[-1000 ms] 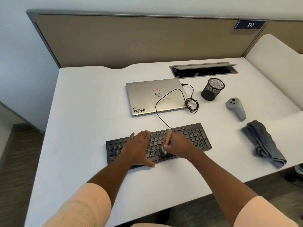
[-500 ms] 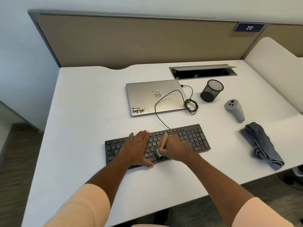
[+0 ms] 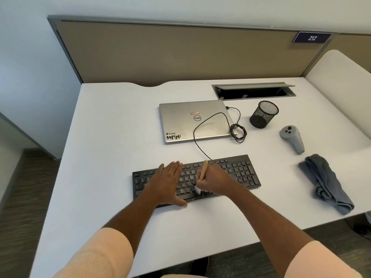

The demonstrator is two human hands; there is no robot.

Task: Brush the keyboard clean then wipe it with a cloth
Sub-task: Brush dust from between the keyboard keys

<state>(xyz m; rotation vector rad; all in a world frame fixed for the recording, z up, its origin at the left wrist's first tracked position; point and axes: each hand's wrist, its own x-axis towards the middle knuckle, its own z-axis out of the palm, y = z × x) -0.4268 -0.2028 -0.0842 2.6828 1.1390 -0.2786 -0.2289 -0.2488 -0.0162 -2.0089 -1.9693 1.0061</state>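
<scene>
A black keyboard (image 3: 241, 173) lies across the middle of the white desk (image 3: 112, 137). My left hand (image 3: 167, 183) rests flat on its left half, fingers together, pressing it down. My right hand (image 3: 215, 182) is closed around a small brush (image 3: 203, 171) with a light wooden handle; the pale bristles touch the keys in the lower middle rows. A crumpled grey cloth (image 3: 325, 183) lies on the desk to the right of the keyboard, apart from both hands.
A closed silver laptop (image 3: 190, 121) sits behind the keyboard with a black cable (image 3: 236, 131) looped over it. A black mesh pen cup (image 3: 264, 114), a grey controller (image 3: 292, 138) and an open cable hatch (image 3: 253, 91) are at the back right. The desk edge is near.
My right hand has shifted the brush slightly left along the lower key rows. My left hand has stayed flat on the keyboard. The view has tilted a little.
</scene>
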